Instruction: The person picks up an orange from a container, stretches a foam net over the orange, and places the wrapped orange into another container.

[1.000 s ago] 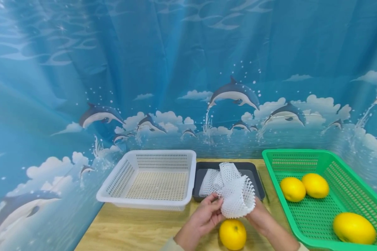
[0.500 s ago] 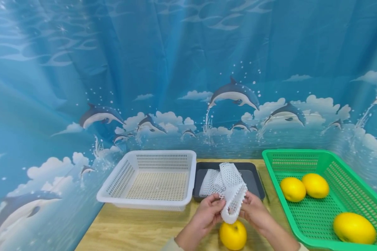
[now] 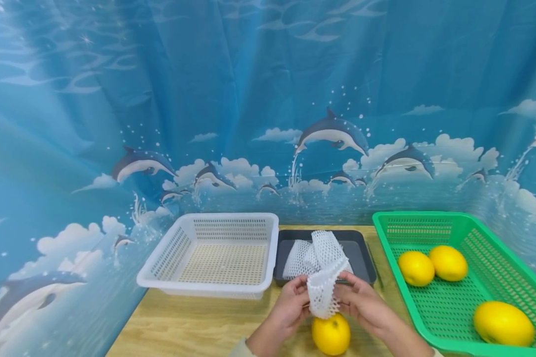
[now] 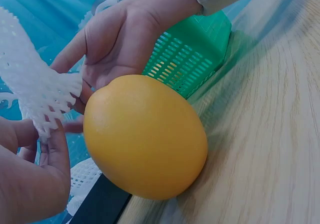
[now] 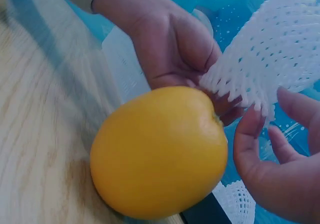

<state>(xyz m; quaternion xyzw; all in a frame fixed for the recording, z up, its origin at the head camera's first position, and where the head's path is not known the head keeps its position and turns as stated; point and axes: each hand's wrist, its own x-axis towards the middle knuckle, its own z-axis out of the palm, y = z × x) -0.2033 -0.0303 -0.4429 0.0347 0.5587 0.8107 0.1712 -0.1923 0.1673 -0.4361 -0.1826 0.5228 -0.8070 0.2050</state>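
Observation:
A white foam fruit net (image 3: pixel 322 293) hangs between my two hands, its scalloped mouth facing down. My left hand (image 3: pixel 288 306) pinches the net's left edge. On the other side my right hand (image 3: pixel 367 306) holds the net's right edge between thumb and fingers. Just below sits a round yellow-orange fruit (image 3: pixel 331 335) on the wooden table; the net's lower end overlaps its top in the head view. Both wrist views show the fruit (image 4: pixel 145 139) large in front, hiding part of the far hand's fingers. Its stem dimple (image 5: pixel 218 120) faces the net.
Behind the hands, a black tray (image 3: pixel 362 258) holds more white foam nets (image 3: pixel 299 258). At left stands a white basket (image 3: pixel 205 287). A green basket (image 3: pixel 451 297) at right holds three yellow fruits (image 3: pixel 503 325). A dolphin-print curtain (image 3: pixel 268 99) hangs behind the wooden table (image 3: pixel 183 322).
The net went from wide and round-mouthed to narrower and flattened, turning between the hands and coming lower over the fruit. My right hand has come round from behind it to its right edge.

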